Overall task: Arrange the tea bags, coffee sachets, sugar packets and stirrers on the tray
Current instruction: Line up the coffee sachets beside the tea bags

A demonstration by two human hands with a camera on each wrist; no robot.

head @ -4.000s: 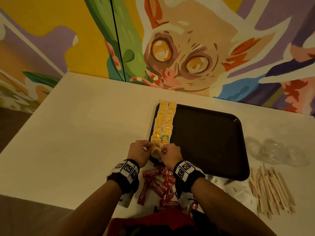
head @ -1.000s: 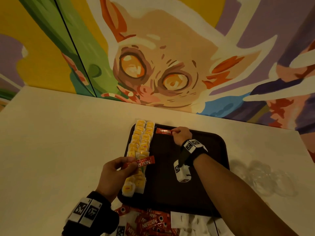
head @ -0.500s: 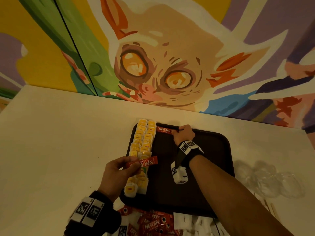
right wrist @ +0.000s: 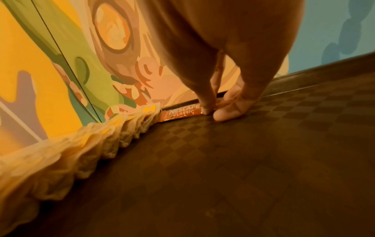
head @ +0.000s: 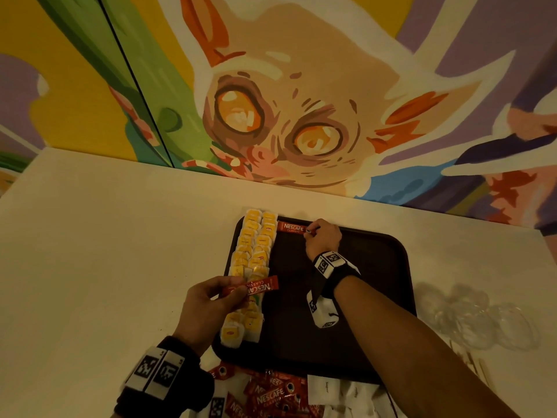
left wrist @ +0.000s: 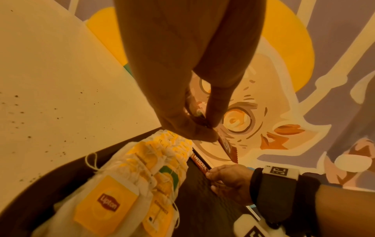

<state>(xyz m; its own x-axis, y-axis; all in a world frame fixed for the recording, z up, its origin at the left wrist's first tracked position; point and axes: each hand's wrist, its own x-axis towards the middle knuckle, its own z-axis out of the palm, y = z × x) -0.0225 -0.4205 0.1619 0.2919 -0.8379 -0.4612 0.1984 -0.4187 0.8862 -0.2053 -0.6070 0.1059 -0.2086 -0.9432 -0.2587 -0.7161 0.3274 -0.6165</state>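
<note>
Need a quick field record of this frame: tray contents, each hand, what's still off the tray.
tray: dark, on the table
tea bags: two columns along the tray's left side
left hand: pinches a coffee sachet above the tea bags
right hand: pinches a second sachet lying at the tray's far edge
off tray: sachet pile, stirrers

dark tray on the table. tea bags with yellow tags, overlapped in two rows along the tray's left edge. one red coffee sachet flat at the tray's far edge, just beside the rows; a second held above them. loose sachets and white sugar packets beyond the near edge; wooden stirrers off the near right corner.
</note>
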